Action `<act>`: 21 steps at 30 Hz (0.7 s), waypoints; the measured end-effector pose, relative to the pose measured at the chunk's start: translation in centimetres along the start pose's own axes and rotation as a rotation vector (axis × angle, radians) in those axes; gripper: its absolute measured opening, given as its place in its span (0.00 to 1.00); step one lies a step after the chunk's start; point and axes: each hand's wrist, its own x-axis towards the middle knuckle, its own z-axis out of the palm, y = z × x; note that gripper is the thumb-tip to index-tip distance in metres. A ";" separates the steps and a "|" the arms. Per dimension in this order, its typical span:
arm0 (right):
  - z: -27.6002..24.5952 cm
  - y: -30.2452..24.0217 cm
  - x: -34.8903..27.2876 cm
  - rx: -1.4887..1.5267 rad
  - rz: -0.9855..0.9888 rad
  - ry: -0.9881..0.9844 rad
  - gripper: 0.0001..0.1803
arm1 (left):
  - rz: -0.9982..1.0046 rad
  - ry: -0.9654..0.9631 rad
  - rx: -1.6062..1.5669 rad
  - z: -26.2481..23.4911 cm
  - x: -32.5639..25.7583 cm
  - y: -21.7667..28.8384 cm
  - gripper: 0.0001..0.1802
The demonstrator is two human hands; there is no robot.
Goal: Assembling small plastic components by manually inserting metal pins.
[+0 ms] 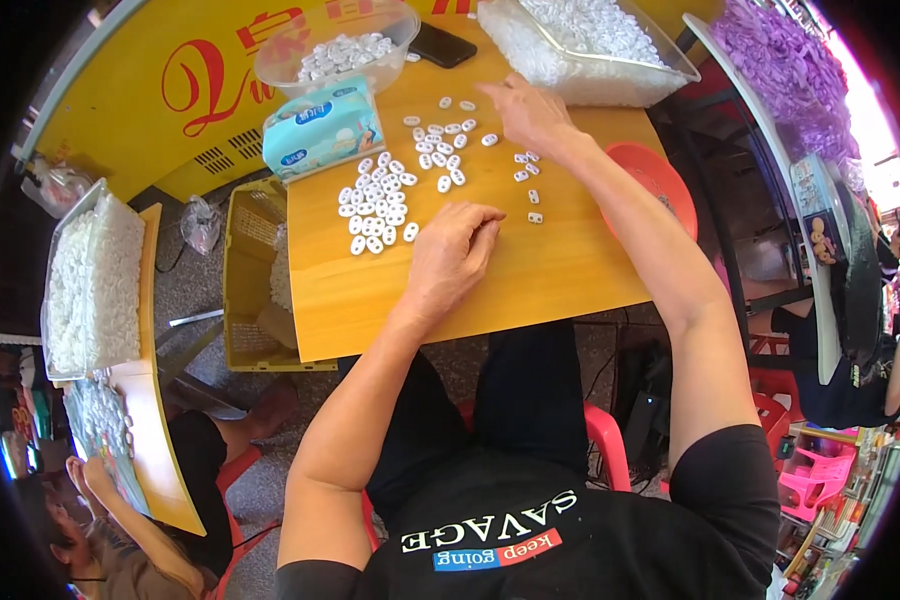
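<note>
My left hand [455,250] rests on the wooden table [370,310] with its fingers curled inward. Whatever may be inside them is hidden. Just beyond it lie two loose groups of small white oval pieces [375,205], each with two dark dots or holes. My right hand [532,118] reaches farther out, fingers stretched toward the far side near the scattered ovals [467,105]; I see nothing held in it. Beneath the right wrist, several smaller white, roughly rectangular pieces [534,197] form a rough line.
At the back stand a clear bowl [270,68] of white pieces, a dark phone [442,45], a blue tissue pack [322,128] and a clear bin [680,72] of white pieces. A red-orange dish [650,165] sits under my right forearm. Another person [170,540] works at left.
</note>
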 end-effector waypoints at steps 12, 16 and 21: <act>0.4 1.4 0.3 -0.134 0.081 -0.083 0.19 | 0.014 -0.022 0.021 0.0 0.2 -0.2 0.07; 0.5 1.0 0.3 -0.028 0.091 0.048 0.17 | 0.033 -0.008 0.018 -0.1 0.1 -0.4 0.07; 0.9 2.0 0.7 0.022 -0.025 0.095 0.12 | 0.038 -0.015 0.012 0.1 0.3 -0.3 0.07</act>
